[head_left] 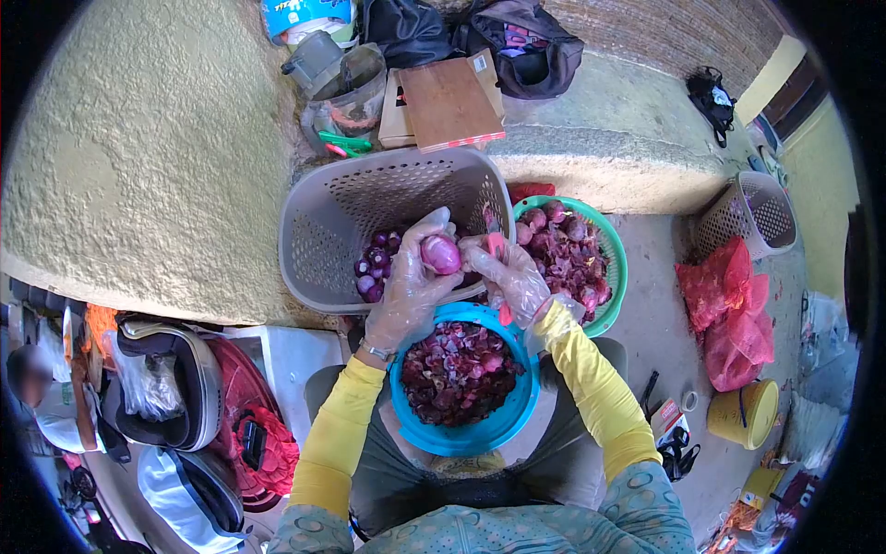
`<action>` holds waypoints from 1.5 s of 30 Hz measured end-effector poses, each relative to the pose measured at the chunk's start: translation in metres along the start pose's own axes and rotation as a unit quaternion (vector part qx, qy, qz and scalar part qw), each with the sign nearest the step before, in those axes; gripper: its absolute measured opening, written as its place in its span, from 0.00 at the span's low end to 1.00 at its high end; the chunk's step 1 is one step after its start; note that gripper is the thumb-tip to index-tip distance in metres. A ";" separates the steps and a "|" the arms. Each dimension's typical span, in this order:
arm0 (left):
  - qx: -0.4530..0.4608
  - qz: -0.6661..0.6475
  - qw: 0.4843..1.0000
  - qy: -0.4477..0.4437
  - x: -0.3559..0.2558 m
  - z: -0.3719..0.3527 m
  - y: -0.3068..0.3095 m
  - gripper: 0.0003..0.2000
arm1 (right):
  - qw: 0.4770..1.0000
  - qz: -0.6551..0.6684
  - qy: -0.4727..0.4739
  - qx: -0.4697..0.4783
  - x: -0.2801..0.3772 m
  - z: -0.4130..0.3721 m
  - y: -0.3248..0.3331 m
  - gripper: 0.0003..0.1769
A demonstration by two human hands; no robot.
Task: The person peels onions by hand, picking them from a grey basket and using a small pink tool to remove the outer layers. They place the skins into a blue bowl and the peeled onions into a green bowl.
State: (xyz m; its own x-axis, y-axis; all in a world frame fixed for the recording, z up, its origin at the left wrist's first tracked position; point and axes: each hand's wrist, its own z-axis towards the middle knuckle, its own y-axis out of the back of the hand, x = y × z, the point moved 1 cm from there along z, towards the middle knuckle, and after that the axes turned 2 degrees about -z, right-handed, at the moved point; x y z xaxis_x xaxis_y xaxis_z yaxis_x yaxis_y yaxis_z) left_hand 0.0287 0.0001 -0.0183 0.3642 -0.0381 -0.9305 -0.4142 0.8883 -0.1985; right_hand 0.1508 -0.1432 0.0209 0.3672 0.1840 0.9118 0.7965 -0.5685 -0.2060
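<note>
My left hand (411, 277), in a clear plastic glove, holds a peeled purple onion (441, 255) above the front rim of a grey perforated basket (314, 231). Gloved too, my right hand (513, 277) grips a knife with a pink handle (497, 246), close to the onion's right side. Peeled onions (377, 261) lie inside the basket. Below my hands a blue basin (415, 429) holds onion skins (457, 374). To the right, a green colander (616, 268) contains unpeeled onions and loose skins.
Cardboard boxes (452, 102) and black bags (531, 46) lie on the ledge behind. Red mesh sacks (729, 314), another basket (748, 217) and a yellow bucket (743, 414) stand right. At left are a white box (300, 360), bags and a person (32, 374) at the edge.
</note>
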 end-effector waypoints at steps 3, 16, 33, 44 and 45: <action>0.015 0.145 0.989 -0.020 -0.015 -0.001 -0.003 0.37 | 0.999 0.002 0.047 -0.010 0.001 -0.001 -0.005 0.17; 0.011 0.376 0.916 -0.138 -0.033 -0.003 -0.019 0.32 | 0.991 -0.030 0.115 -0.058 -0.026 0.016 0.002 0.11; -0.021 0.363 0.927 -0.093 -0.024 -0.006 -0.017 0.29 | 0.992 -0.015 0.126 0.019 -0.011 0.006 -0.005 0.15; -0.043 -0.059 0.995 0.063 0.002 -0.004 -0.016 0.36 | 0.997 0.006 0.072 0.030 -0.020 0.011 0.005 0.22; -0.043 -0.059 0.995 0.063 0.001 -0.005 -0.015 0.36 | 0.997 0.037 0.027 0.064 -0.022 0.009 0.003 0.25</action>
State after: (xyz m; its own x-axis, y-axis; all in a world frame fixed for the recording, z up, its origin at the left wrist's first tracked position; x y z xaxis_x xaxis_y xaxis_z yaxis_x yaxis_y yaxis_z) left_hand 0.0316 -0.0155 -0.0177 0.3087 -0.2011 -0.9297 -0.4473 0.8319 -0.3285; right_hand 0.1494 -0.1422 -0.0029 0.4035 0.1010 0.9094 0.8243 -0.4715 -0.3134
